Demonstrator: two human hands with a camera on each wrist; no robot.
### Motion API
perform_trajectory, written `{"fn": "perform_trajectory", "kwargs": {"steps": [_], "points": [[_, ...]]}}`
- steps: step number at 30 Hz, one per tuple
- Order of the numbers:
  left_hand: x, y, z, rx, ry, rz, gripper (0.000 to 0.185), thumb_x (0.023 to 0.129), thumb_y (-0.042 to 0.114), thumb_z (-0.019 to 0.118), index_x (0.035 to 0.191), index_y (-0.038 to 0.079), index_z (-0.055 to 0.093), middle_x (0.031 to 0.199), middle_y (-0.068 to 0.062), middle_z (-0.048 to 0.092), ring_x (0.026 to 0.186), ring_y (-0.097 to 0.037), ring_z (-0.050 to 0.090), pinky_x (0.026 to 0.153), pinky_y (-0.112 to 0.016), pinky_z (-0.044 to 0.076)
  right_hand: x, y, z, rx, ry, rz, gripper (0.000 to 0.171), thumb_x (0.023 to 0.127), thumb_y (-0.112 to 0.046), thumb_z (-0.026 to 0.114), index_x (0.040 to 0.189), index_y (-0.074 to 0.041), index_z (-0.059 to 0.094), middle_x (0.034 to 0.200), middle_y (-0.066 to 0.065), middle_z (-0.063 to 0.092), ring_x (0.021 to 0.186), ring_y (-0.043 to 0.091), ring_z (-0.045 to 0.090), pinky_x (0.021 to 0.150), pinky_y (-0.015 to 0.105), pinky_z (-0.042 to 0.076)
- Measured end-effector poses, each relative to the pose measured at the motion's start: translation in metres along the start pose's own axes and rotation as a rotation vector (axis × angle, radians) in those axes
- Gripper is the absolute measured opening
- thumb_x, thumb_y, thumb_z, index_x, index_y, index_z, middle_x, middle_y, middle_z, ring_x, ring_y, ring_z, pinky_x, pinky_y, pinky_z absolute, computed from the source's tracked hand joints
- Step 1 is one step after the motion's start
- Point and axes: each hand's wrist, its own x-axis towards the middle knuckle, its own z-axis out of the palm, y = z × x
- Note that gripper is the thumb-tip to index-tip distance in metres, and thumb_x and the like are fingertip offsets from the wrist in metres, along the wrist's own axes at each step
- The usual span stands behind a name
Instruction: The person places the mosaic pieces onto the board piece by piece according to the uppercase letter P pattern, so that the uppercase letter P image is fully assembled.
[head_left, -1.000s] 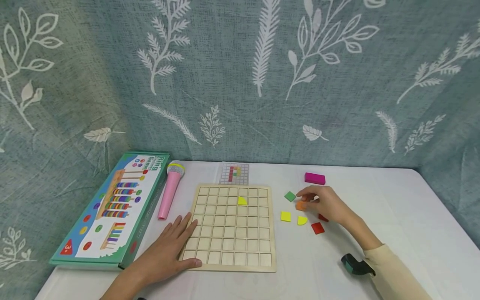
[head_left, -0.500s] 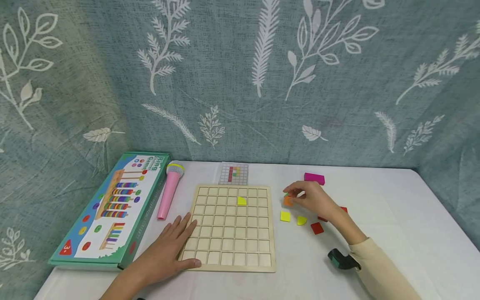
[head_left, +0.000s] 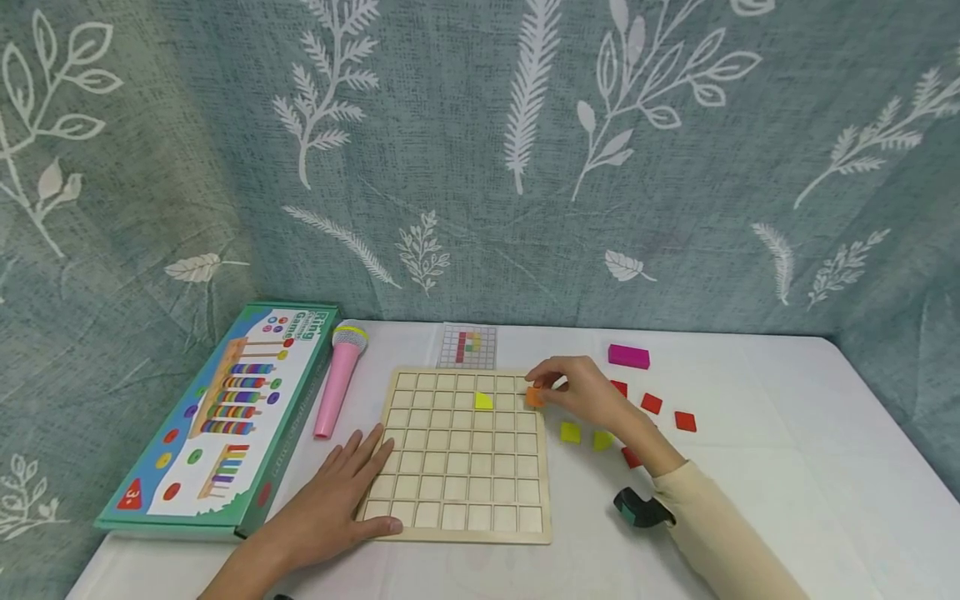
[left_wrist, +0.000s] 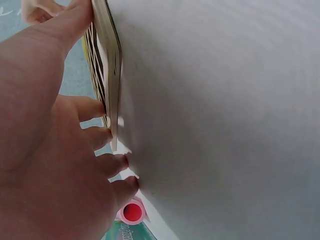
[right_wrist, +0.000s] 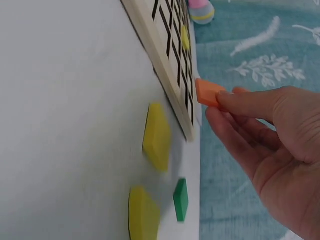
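- Right hand [head_left: 592, 398]: fingertips pinch a small orange tile [head_left: 534, 397], held just over the right rim of the wooden grid board [head_left: 465, 533], near its far corner. In the right wrist view the orange tile [right_wrist: 209, 93] juts forward from the fingertips [right_wrist: 235, 102], its flat face turned toward the board's edge; it looks clear of the wood, though contact cannot be ruled out.
- Key relation: the board's open cells lie just beyond the tile, to the left of the pinching fingers. The right hand is the nearer one; the left is well apart at the near corner.
- Left hand [head_left: 333, 500]: fingers straight and spread, pressing flat on the board's near-left corner, thumb along its front edge.
- Wooden grid board, contents: one yellow quarter-round piece [head_left: 483, 401] in a cell of the second row from the back, a few cells left of the orange tile. Other cells bare.
- Loose on the white table [head_left: 787, 467], nearer the wrist than the fingertips: yellow square [head_left: 570, 432], yellow quarter-round [head_left: 602, 439], several red squares [head_left: 651, 403], magenta block [head_left: 628, 357]. A green tile [right_wrist: 181, 199] shows only in the wrist view.
- Beyond the board: pattern card [head_left: 468, 347]; to the left, pink toy microphone [head_left: 339, 379] and ring-game box [head_left: 225, 417].
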Motion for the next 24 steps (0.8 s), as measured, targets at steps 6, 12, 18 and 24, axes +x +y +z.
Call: {"fn": "perform_trajectory", "kwargs": {"steps": [6,12,18,24], "points": [[0.0,0.001,-0.001,0.028,0.006,0.019,0.098,0.082,0.063,0.065,0.151,0.001,0.033,0.16,-0.019,0.021,0.145,-0.046,0.017,0.114,-0.06,0.019,0.015,-0.006,0.012,0.022,-0.017,-0.016,0.021,0.087,0.001,0.07,0.108,0.001,0.072,0.099,0.006,0.071,0.088,0.018,0.064,0.079,0.029,0.057],[0.0,0.001,-0.001,0.021,-0.001,0.009,0.099,0.082,0.063,0.065,0.152,0.001,0.032,0.161,-0.018,0.02,0.145,-0.045,0.017,0.114,-0.06,0.018,0.029,-0.012,0.026,0.042,-0.012,-0.055,0.02,0.087,0.002,0.071,0.106,0.003,0.072,0.098,0.009,0.072,0.087,0.019,0.065,0.079,0.029,0.057],[0.0,0.001,-0.001,0.006,-0.008,0.001,0.099,0.082,0.064,0.064,0.152,0.001,0.031,0.161,-0.017,0.019,0.146,-0.045,0.015,0.115,-0.059,0.016,0.038,-0.018,0.037,0.074,-0.023,-0.069,0.018,0.088,-0.001,0.07,0.106,0.001,0.072,0.1,0.008,0.071,0.09,0.017,0.065,0.079,0.025,0.055],[0.0,0.0,-0.001,0.019,-0.002,0.011,0.099,0.082,0.064,0.064,0.152,0.001,0.032,0.161,-0.019,0.02,0.145,-0.046,0.016,0.114,-0.06,0.018,0.046,-0.024,0.047,0.098,-0.024,-0.067,0.017,0.089,-0.001,0.069,0.106,0.001,0.072,0.099,0.007,0.071,0.09,0.017,0.064,0.078,0.025,0.055]]}}
